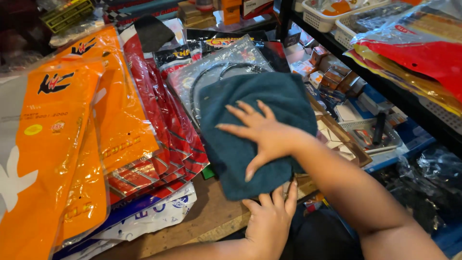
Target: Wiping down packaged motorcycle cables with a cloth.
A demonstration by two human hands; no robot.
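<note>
Right hand, fingers splayed, presses teal cloth; left hand grips its edge (keep pressure even, cloth flat).

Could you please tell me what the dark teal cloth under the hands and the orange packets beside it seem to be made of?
The teal cloth looks like soft terry or microfibre fabric: matte, fuzzy nap, limp folds under the right hand; the left hand holds its near edge. The orange packets seem glossy plastic film, probably over printed card: shiny glare and wrinkles.
</note>
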